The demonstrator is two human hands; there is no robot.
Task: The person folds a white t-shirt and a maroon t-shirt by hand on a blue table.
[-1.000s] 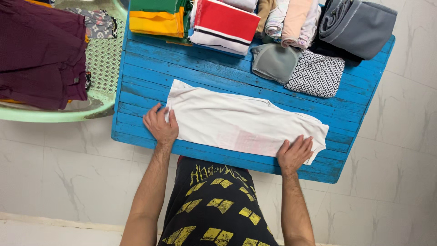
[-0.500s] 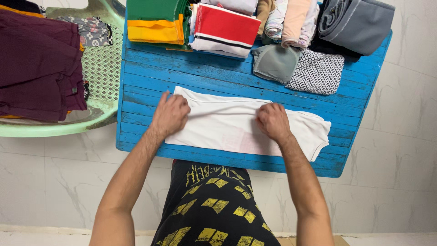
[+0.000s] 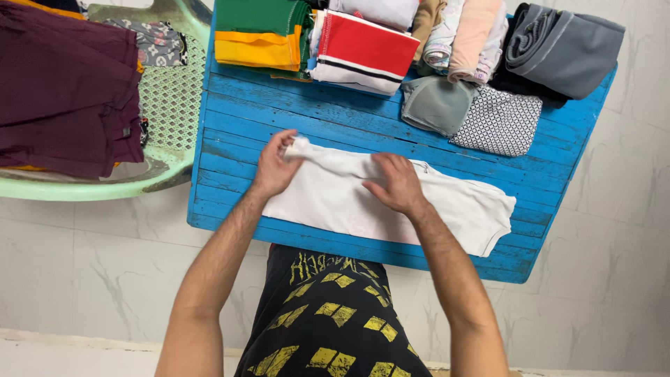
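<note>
lying across the near half of the blue wooden table (image 3: 230,119), the white garment (image 3: 453,202) looks soft, light and floppy; left hand (image 3: 273,167) pinches its lifted far-left corner, right hand (image 3: 398,183) presses flat mid-cloth; best gripped at corners or hems

A blue plank worktop (image 3: 363,122) stands on a floor of pale marbled tiles (image 3: 84,258) with thin grey veins. Left of the worktop, just beside its edge, sits a light green plastic chair (image 3: 164,105) with a lattice seat. Even, soft light falls over worktop and floor, with faint shadows.
</note>
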